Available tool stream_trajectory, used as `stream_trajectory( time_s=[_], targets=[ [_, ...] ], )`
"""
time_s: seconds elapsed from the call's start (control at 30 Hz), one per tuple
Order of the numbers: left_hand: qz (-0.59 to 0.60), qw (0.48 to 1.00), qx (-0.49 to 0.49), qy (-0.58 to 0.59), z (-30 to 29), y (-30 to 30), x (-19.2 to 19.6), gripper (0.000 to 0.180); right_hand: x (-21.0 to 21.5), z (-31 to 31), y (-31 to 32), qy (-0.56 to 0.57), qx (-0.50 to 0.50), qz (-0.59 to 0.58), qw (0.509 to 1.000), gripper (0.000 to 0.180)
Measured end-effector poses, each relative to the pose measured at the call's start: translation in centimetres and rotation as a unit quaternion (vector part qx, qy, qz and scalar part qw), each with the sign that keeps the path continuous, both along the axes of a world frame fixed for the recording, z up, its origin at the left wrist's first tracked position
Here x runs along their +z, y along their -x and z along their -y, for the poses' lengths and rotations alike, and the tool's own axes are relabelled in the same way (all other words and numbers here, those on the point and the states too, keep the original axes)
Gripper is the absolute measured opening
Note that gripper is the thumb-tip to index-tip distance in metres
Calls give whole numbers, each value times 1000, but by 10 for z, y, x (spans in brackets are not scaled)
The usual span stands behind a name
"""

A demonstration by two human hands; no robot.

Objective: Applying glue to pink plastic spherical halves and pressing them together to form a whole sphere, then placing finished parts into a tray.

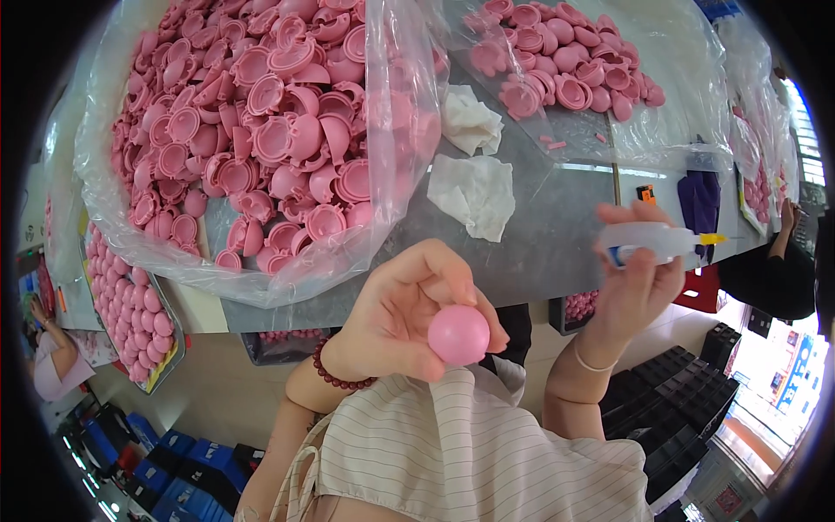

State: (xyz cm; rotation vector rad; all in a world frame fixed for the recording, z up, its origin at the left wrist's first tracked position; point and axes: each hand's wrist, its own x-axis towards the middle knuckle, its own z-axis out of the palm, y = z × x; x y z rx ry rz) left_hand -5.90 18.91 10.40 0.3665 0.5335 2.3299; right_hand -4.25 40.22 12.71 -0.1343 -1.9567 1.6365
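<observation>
The left hand (402,309) is closed around a smooth pink ball (458,334), fingers curled over its top and back with the thumb beneath, so that the rounded face is presented outward and kept close in front of the body, apparently for close inspection or handling at a comfortable working distance. A dark red bead bracelet (335,372) sits on that wrist. The right hand (635,278) is wrapped around a small clear squeeze bottle (654,244) with a yellow nozzle, held roughly level with the tip pointing away to the right, clear of the ball; this grip seems to keep the nozzle from touching anything while the bottle is idle. The two hands are near each other but apart. Beyond them, on the grey worktable (557,217), two crumpled white cloths (474,191) lie within easy reach, probably for wiping. Further out, a large clear plastic bag (261,130) is opened wide and heaped with pink half-shells, its mouth turned toward the person so that pieces can be picked directly. A second, smaller bag of pink shells (565,61) lies across the table to the right. A tray of finished pink balls (130,304) stands at the left edge. Another person's arm (787,226) is visible at far right.
</observation>
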Motion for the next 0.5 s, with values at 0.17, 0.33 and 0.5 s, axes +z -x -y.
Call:
stream_trajectory(
  time_s=[0.17,0.33,0.5],
  targets=[
    [68,992,29,99,7,-1,20,57,-12,26,9,-24,87,86,992,42],
    [-19,990,69,124,22,-9,30,44,-18,22,6,33,88,72,993,38],
    [-456,726,313,408,100,-3,36,26,-18,13,-4,8,88,68,994,35]
  ],
)
